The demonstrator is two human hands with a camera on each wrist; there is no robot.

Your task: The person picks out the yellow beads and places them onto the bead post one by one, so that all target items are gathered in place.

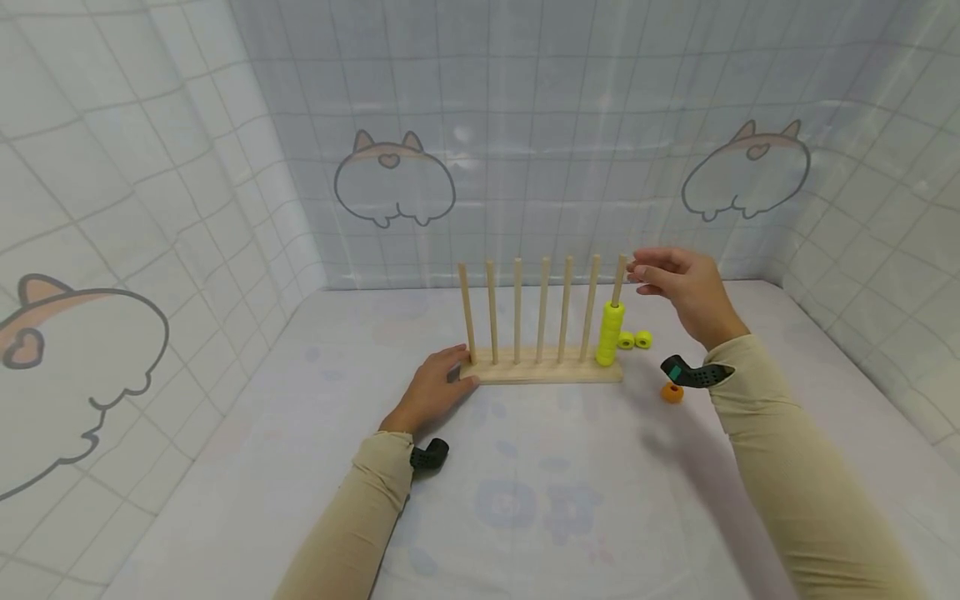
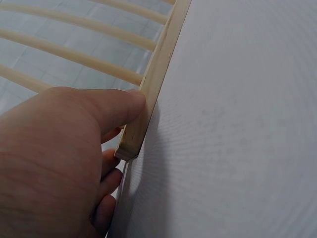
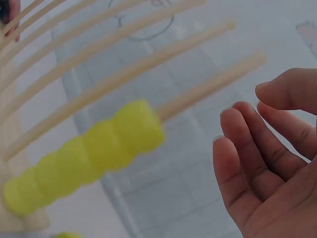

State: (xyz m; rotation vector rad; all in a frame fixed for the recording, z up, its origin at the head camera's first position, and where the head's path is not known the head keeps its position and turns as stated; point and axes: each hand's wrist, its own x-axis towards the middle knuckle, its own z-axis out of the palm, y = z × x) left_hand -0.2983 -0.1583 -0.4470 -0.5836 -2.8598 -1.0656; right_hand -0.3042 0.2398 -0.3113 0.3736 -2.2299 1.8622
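A wooden peg rack [image 1: 540, 372] with several upright pegs stands on the table. Its left end is gripped by my left hand [image 1: 433, 385]; in the left wrist view the thumb [image 2: 124, 106] lies along the front of the base, the other fingers behind its end. A stack of yellow beads [image 3: 84, 156] sits on the rightmost peg [image 1: 619, 279], whose upper part sticks out bare. Beside that peg's top is my right hand [image 1: 678, 287], fingers loosely bent. Nothing shows between its thumb and fingertips [image 3: 230, 124] in the right wrist view.
Two loose yellow beads [image 1: 634, 340] lie just right of the rack. Nearer to me, below the right wrist, is an orange bead [image 1: 672, 392]. A tiled-pattern sheet with animal drawings [image 1: 394, 179] forms the walls at the back and sides.
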